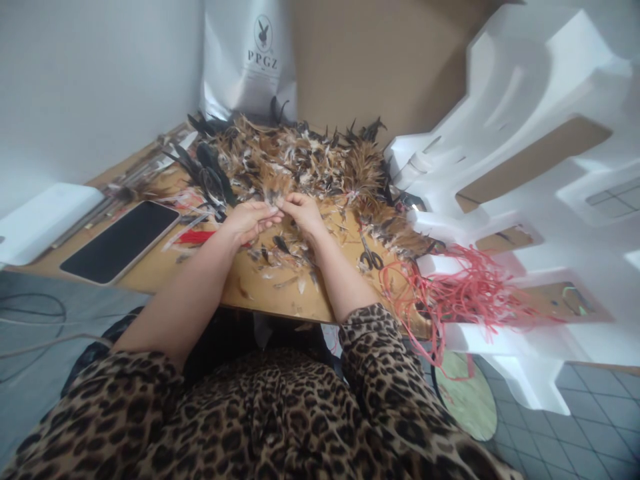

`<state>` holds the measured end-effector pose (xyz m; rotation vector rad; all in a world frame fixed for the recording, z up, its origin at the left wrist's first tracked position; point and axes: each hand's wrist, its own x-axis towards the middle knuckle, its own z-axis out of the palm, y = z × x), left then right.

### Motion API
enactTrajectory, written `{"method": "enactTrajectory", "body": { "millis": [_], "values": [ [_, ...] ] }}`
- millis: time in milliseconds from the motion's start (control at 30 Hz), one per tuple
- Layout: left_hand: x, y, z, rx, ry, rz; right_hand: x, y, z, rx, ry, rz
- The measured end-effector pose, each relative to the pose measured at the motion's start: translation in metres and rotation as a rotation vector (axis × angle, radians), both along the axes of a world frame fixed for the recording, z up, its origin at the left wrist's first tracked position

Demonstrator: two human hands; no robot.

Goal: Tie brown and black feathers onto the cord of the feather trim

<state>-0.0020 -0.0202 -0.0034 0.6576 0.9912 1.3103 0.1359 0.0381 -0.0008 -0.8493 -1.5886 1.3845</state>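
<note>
Both hands meet over the middle of the table, pinching a small bunch of brown feathers (pixel 274 183) whose tips point away from me. My left hand (pixel 254 220) grips the pale base of the bunch from the left. From the right, my right hand (pixel 301 212) closes thumb and finger on the same base. Behind them spreads a large pile of brown and black feathers (pixel 310 157). Long black feathers (pixel 210 173) lie just left of the bunch. Loose feather bits (pixel 283 257) are scattered below my hands.
A phone (pixel 121 240) and a white box (pixel 47 220) lie at the left. Scissors (pixel 370 253) rest right of my forearm. Red strips (pixel 197 237) and tangled pink-red ribbon (pixel 470 287) flank the work. White foam (pixel 530 167) fills the right; a silver bag (pixel 250 73) stands behind.
</note>
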Motion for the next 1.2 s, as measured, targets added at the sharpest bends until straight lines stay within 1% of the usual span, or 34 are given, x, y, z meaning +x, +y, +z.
{"method": "enactTrajectory", "body": {
  "millis": [133,233,367,500,667,833,967,1200],
  "values": [
    [-0.0007,0.0002,-0.0013,0.007,0.041,-0.018,0.0020,0.0001,0.0006,-0.033,-0.019,0.014],
    [-0.0018,0.0019,-0.0044,0.031,0.062,-0.024,0.0025,0.0002,0.0007,-0.029,-0.006,0.026],
    [-0.0021,0.0025,-0.0059,0.035,0.056,-0.030,0.0020,0.0003,0.0003,-0.018,0.012,0.019],
    [-0.0015,0.0006,-0.0047,0.027,0.048,-0.037,0.0015,-0.0002,0.0000,-0.059,0.018,0.031],
    [-0.0026,-0.0009,-0.0026,0.014,-0.010,-0.044,-0.0008,-0.0018,0.0005,-0.123,0.037,0.022],
    [-0.0059,0.0008,-0.0007,-0.027,-0.096,-0.061,-0.0027,0.0017,-0.0036,-0.186,0.076,0.020],
    [-0.0076,0.0018,-0.0004,-0.036,-0.127,-0.086,-0.0020,0.0030,-0.0040,-0.168,0.107,0.004],
    [-0.0073,-0.0004,0.0028,-0.050,-0.145,-0.057,-0.0020,0.0039,-0.0003,-0.145,0.140,-0.063]
  ]
}}
